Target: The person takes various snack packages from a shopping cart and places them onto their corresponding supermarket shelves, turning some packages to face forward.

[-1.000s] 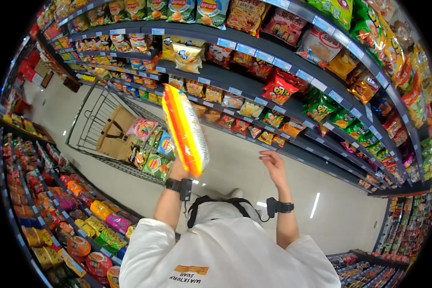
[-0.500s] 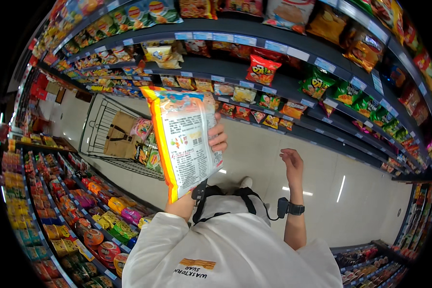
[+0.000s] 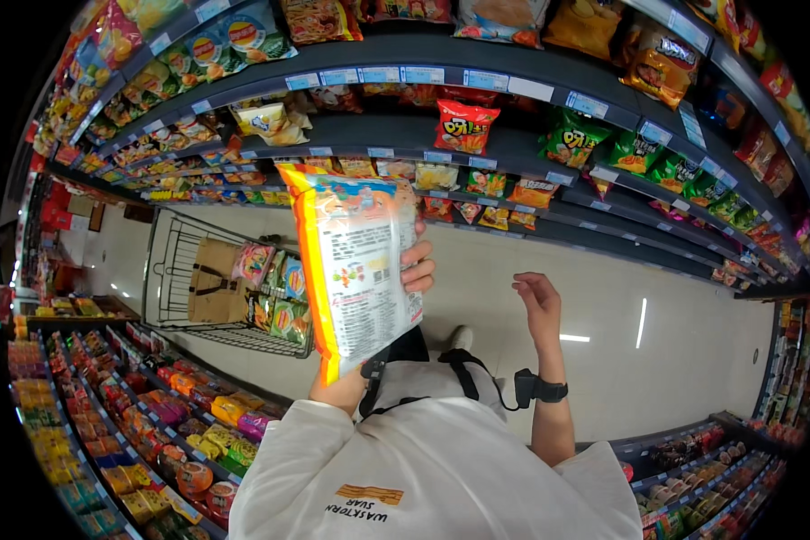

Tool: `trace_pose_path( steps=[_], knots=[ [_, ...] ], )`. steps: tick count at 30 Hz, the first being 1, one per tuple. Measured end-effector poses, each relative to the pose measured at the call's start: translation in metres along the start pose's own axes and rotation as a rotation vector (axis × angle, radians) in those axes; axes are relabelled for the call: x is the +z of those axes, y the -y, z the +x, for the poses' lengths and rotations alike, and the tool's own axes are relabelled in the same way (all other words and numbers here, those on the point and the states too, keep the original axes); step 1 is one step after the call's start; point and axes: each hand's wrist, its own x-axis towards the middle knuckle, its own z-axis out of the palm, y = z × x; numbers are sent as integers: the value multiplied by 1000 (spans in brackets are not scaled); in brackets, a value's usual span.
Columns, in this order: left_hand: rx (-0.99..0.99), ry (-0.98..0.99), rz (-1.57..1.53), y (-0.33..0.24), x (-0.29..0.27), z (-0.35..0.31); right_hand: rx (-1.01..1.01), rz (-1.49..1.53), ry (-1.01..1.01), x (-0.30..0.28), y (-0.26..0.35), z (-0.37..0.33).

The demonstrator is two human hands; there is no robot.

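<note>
A large white, yellow and orange snack bag point(image 3: 355, 270) is gripped in my left hand point(image 3: 418, 258), upright in front of my body with its printed back toward me. My fingers wrap round its right edge, while the palm and thumb are hidden behind it. To the right, my right hand point(image 3: 538, 301) hovers over the floor with loosely bent fingers, holding nothing. Left of the bag stands a wire shopping cart point(image 3: 175, 297), partly covered by it. Inside are a brown paper-like carrier point(image 3: 214, 270), a pink packet point(image 3: 255, 263) and several green and blue chip bags point(image 3: 290, 319).
Long dark shelves point(image 3: 504, 157) full of snack bags curve across the far side. Another shelf unit point(image 3: 157, 396) with noodle cups and packets runs along the near left. More shelving point(image 3: 702, 477) stands at the near right. Pale shiny floor point(image 3: 603, 297) lies between them.
The far shelves have shifted left in view, and more of the cart's contents shows beside the bag. My left hand still holds the bag; my right hand has barely moved.
</note>
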Motion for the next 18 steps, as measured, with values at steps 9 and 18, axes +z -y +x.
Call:
trace_pose_path(
  steps=[9,18],
  knots=[
    [108,-338,847,-79,-18,19,-107,164,141,101,102,28],
    [313,-381,1253,-140,-20,20,-55,111,34,215,113,63]
  ],
)
